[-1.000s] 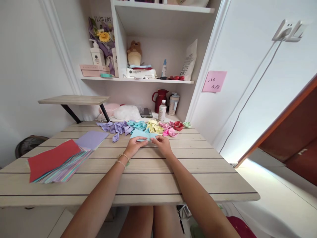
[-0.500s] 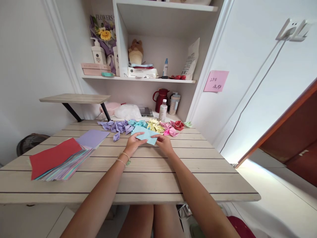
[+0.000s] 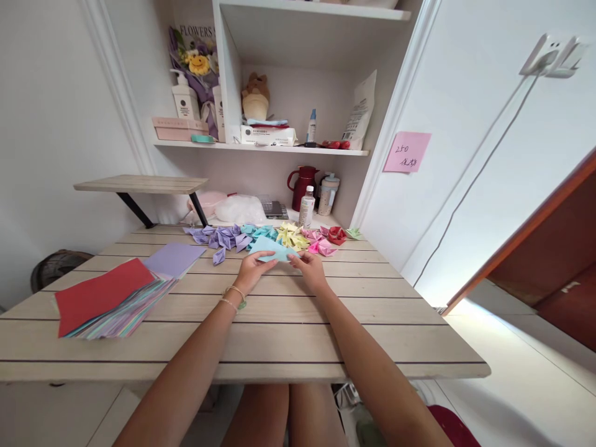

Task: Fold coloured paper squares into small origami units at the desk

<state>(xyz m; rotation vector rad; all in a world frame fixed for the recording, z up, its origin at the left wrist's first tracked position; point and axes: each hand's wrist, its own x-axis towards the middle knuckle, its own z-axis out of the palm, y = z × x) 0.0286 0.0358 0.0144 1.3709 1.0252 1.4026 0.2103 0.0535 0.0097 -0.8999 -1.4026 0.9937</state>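
A light blue sheet of origami paper, partly folded, is held between my two hands over the table. My left hand grips its left side, thumb across the near face. On the right side, my right hand pinches the paper's corner between thumb and fingers. Just behind lie folded paper pieces grouped by colour: purple ones, blue ones, yellow ones, pink ones, a red one and a pale green one. My hands partly cover the paper's lower edge.
A fanned stack of coloured paper with a red sheet on top lies at left, beside a purple sheet. Behind it stands a small raised shelf. A bottle, a red jug and a tumbler stand at the back.
The paper's lower flap, which hung toward me between my hands, is now folded up. My right hand has shifted slightly; my left hand has stayed nearly in place.
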